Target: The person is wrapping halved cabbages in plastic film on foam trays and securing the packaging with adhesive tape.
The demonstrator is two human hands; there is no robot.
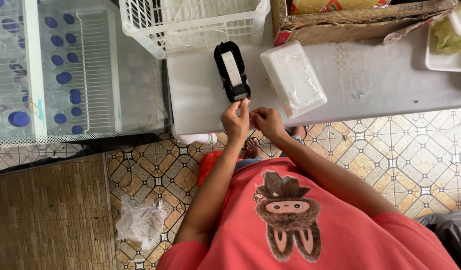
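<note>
Head view, looking straight down at a grey tabletop [370,85].

Black tape dispenser [232,71] near the front edge of the tabletop, long axis pointing away from the body, pale strip of tape [232,69] along its top.
Left hand [235,121] at the dispenser's near end; fingers [244,104] pinched together on the free end of the tape, just at the cutter.
Right hand [267,121] just beside the left, touching or nearly so; fingers curled inward, closed on nothing that shows. Whether a bit of tape sits under them: cannot tell.
Wrapped white tray [293,78] just right of the dispenser, lying at a slant, apart from both hands.
White plastic basket [190,22] behind the dispenser, at the far edge. Torn cardboard box [360,22] to its right. Second tray with green leaves [448,42] at far right.
Glass-topped chest with blue-capped bottles [60,60] to the left. Crumpled clear bag [140,222] on the tiled floor.

Risks, as judged:
- Dispenser unheld and close to the edge; a pull toward the body likely drags or tips it off.
- Tape end may fold back and stick to the fingertips or to itself, given the tight pinch.
- Cutter teeth right beside the left fingertips; a slip could nick them.
</note>
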